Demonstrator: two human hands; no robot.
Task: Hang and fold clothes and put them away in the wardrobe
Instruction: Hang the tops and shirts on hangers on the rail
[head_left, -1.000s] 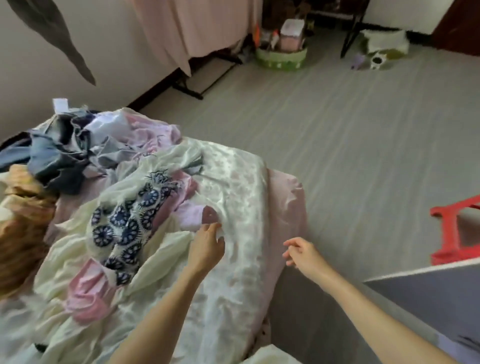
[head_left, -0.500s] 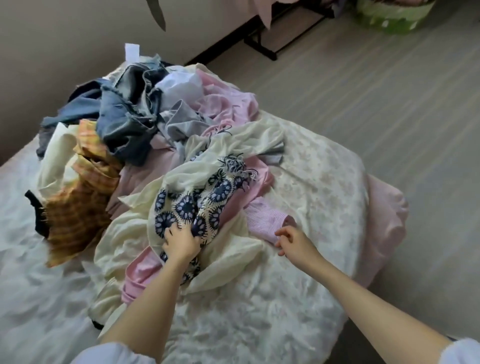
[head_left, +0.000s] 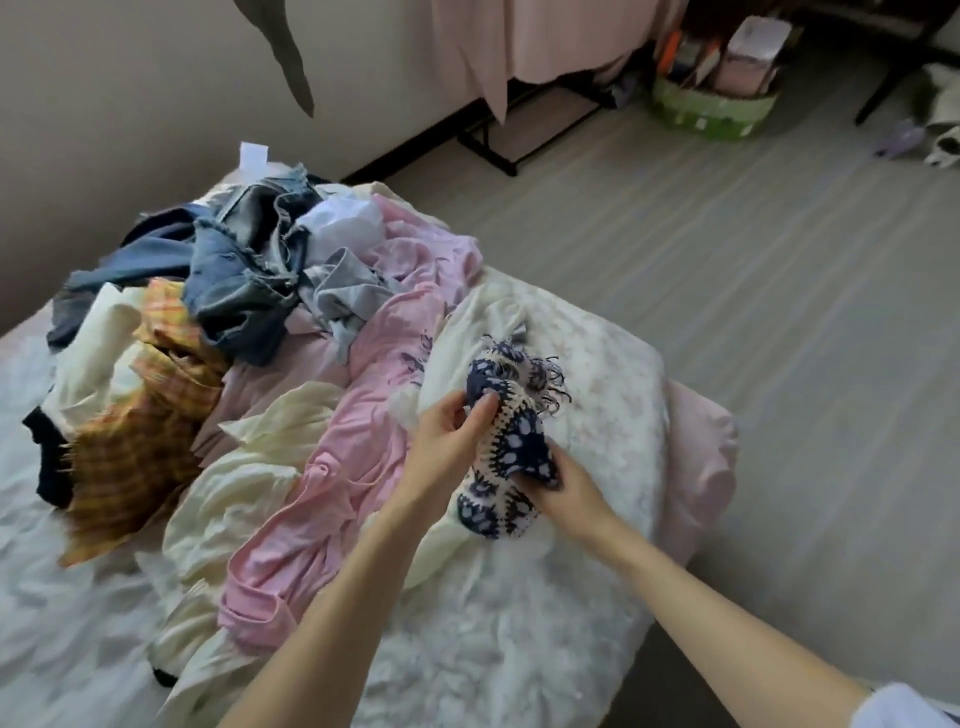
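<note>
Since half a second ago the crochet piece (head_left: 511, 441) has come up off the pile (head_left: 270, 415) into both hands, and the right hand (head_left: 563, 491) has left the pink sleeve to join it. The left hand (head_left: 444, 441) pinches its upper part between thumb and fingers, while the right hand's fingers curl round its lower end at about 5 o'clock from the left. The piece hangs bunched over the bed (head_left: 597, 597), its long axis running from 12 to 6 o'clock between the grips, so I judge spreading it means drawing the hands apart.
</note>
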